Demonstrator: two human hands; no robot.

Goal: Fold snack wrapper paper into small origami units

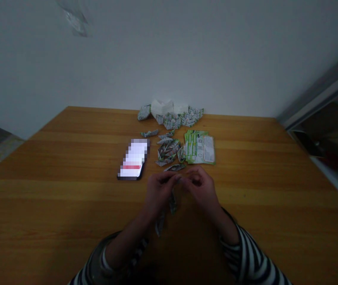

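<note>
My left hand [159,191] and my right hand [200,186] meet over the middle of the wooden table [52,190]. Both are closed in a pinch on a small folded strip of printed paper [172,204] that hangs down between them. Just beyond my fingers lies one folded paper piece [174,168]. Behind it sits a cluster of several folded paper pieces [168,150]. A stack of flat green and white printed sheets [200,147] lies to the right of that cluster.
A phone [133,159] with a lit screen lies left of the folded pieces. A heap of more folded paper and white tissue [170,113] rests at the far table edge by the wall. A window frame [320,103] runs along the right.
</note>
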